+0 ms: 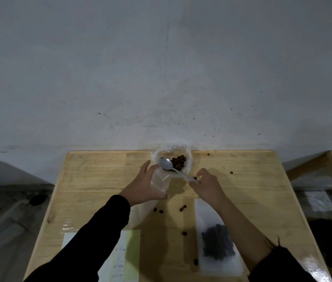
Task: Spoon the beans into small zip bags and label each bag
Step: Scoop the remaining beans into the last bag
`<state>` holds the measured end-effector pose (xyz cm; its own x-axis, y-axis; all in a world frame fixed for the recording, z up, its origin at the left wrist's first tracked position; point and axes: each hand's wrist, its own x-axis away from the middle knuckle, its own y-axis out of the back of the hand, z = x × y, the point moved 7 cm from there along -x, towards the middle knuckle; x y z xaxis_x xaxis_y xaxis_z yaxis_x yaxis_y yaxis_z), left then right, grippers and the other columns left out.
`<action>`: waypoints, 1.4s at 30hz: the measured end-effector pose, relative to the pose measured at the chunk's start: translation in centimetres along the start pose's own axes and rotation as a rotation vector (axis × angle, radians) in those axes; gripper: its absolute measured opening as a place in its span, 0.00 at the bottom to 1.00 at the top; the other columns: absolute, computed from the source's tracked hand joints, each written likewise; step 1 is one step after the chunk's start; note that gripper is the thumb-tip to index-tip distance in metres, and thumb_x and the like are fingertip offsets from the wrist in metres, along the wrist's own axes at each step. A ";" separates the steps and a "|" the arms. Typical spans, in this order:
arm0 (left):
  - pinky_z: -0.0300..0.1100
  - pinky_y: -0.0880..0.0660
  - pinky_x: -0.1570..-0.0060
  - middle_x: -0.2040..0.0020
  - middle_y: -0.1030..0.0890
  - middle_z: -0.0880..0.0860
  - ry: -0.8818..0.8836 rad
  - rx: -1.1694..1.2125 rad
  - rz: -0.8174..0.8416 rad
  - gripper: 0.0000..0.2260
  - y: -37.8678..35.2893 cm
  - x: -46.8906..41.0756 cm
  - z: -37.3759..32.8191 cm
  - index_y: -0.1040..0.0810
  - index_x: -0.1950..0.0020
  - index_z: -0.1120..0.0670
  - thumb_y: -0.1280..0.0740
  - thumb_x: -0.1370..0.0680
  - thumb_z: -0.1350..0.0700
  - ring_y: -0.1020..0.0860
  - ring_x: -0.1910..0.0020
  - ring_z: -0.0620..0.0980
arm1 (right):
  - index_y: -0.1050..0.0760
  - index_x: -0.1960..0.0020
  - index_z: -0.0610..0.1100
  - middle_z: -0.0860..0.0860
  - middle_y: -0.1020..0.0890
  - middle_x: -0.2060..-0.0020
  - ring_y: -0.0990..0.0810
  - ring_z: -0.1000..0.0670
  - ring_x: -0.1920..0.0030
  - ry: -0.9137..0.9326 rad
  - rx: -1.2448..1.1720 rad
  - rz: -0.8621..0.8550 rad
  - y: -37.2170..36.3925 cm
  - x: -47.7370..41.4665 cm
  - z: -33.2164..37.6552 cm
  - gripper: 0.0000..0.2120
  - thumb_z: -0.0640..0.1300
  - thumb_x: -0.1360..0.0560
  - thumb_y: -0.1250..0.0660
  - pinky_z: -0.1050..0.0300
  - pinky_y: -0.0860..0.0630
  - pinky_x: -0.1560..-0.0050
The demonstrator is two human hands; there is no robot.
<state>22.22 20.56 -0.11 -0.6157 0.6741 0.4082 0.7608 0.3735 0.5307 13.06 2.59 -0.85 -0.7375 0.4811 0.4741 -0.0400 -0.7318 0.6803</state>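
The right hand [207,186] pinches the spoon [178,171], bowl pointing away-left toward the beans [179,161]; the left hand [146,186] grips a zip bag [160,180].

**Wooden worktop and what lay on it**

On the pale wooden worktop [252,190], a clear plastic container of beans [178,161] sat at the far edge. A filled zip bag [218,243] lay near right, a label sheet [120,257] near left, with loose beans [184,233] scattered between them.

Stray beans [182,208] between hands; bare table [252,180] rightward.

Glossy metal spoon [166,164] — seemingly varnished table [242,180].
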 end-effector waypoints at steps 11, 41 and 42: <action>0.37 0.40 0.37 0.24 0.55 0.42 -0.020 0.089 -0.124 0.45 0.3 -0.9 0.3 0.46 0.24 0.50 0.23 0.33 0.46 0.46 0.30 0.39 | 0.21 0.47 0.41 0.50 0.22 0.68 0.24 0.59 0.67 0.054 -0.682 -0.257 0.0 -0.6 3.2 0.11 0.46 0.22 0.37 0.67 0.28 0.59; 0.56 0.35 0.32 0.29 0.56 0.32 -0.106 0.053 -0.312 0.47 -2.2 1.6 -1.4 0.50 0.25 0.43 0.32 0.38 0.35 0.47 0.29 0.36 | 0.23 0.58 0.44 0.50 0.23 0.67 0.26 0.54 0.66 -0.473 -1.303 -0.172 -4.7 1.9 -2.3 0.11 0.40 0.21 0.41 0.60 0.36 0.67; 0.56 0.35 0.32 0.29 0.56 0.32 -0.090 0.051 -0.313 0.48 -2.2 1.6 -1.2 0.50 0.24 0.46 0.30 0.38 0.36 0.48 0.29 0.35 | 0.23 0.57 0.43 0.50 0.23 0.67 0.26 0.54 0.66 -0.460 -1.275 -0.177 -4.4 1.7 -2.3 0.11 0.40 0.20 0.41 0.60 0.36 0.67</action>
<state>19.33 20.07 0.23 -0.8025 0.5739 0.1628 0.5480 0.6014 0.5813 10.41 5.52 -4.25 -0.3792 0.5463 0.7468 -0.8822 -0.4570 -0.1137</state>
